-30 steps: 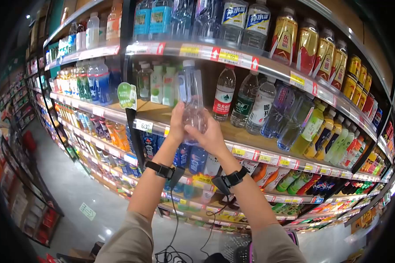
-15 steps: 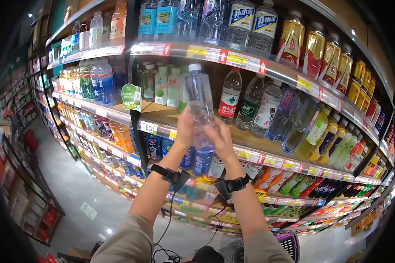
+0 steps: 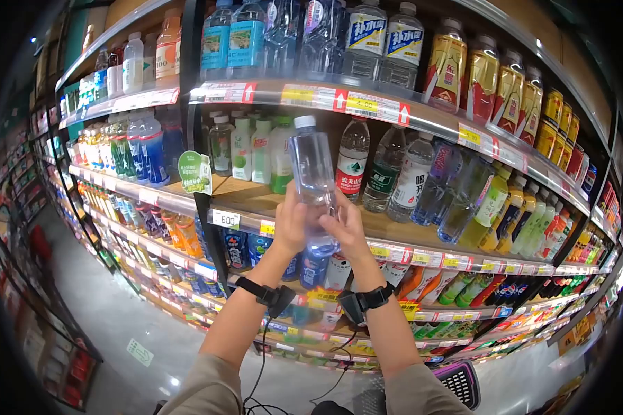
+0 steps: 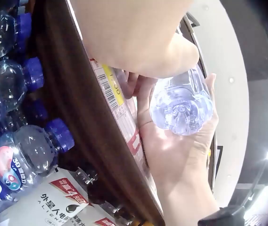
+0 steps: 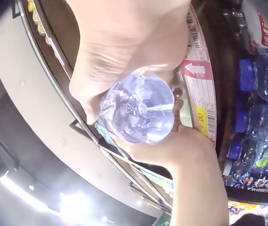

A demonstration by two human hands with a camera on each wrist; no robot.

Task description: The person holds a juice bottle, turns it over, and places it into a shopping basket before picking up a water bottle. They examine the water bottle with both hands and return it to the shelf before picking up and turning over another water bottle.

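A clear plastic bottle (image 3: 313, 162) with a white cap is held nearly upright, leaning slightly left, in front of the middle shelf. My left hand (image 3: 291, 225) grips its lower part from the left. From the right my right hand (image 3: 345, 228) grips it too, the thumb lying across the front. Both wrist views look up at the bluish, ridged bottle base (image 4: 181, 110), which shows between the two palms. Behind the bottle stand a green-and-white bottle (image 3: 281, 155) on its left and a red-labelled water bottle (image 3: 353, 159) on its right.
The shelf edge (image 3: 422, 257) with price tags runs just behind my hands. Blue-capped drink bottles (image 4: 18, 146) stand on the shelf below. More bottles (image 3: 363, 38) line the shelf above. Cables (image 3: 259, 366) hang from the wrist cameras. A purple basket (image 3: 458, 384) stands on the floor.
The bottle stays in both hands before the same shelf, while the hands sit a little lower and nearer. The head view has tilted up slightly, and more of the purple basket shows.
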